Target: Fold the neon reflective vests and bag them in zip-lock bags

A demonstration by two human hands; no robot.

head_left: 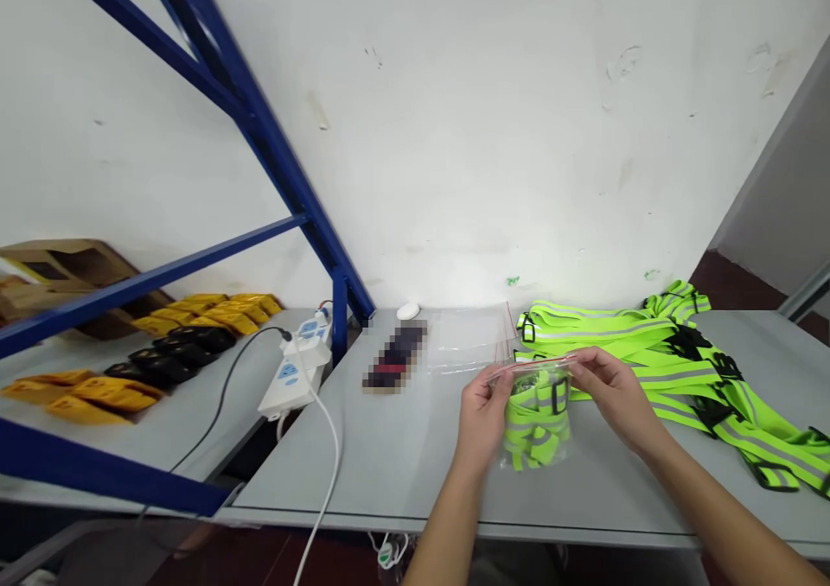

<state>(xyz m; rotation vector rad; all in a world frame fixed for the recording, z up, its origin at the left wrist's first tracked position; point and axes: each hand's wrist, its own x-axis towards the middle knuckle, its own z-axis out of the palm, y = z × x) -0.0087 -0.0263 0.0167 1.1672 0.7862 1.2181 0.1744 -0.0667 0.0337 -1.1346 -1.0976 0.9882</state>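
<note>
A clear zip-lock bag (537,422) with a folded neon-green reflective strap (528,426) inside hangs between my two hands, over the front part of the grey table. My left hand (483,409) pinches the left end of the bag's red-lined top edge. At the right end of that same edge, my right hand (606,387) grips it between thumb and fingers. A black buckle (558,394) shows through the plastic. Just beyond my right hand lies a pile of loose green reflective straps (616,331) with black buckles.
Flat clear bags (463,340) lie behind my left hand, beside a pixelated dark object (395,357) and a white round item (408,311). A blue metal frame (278,154), power strip (295,374) with cables, and yellow packets (107,396) are at left.
</note>
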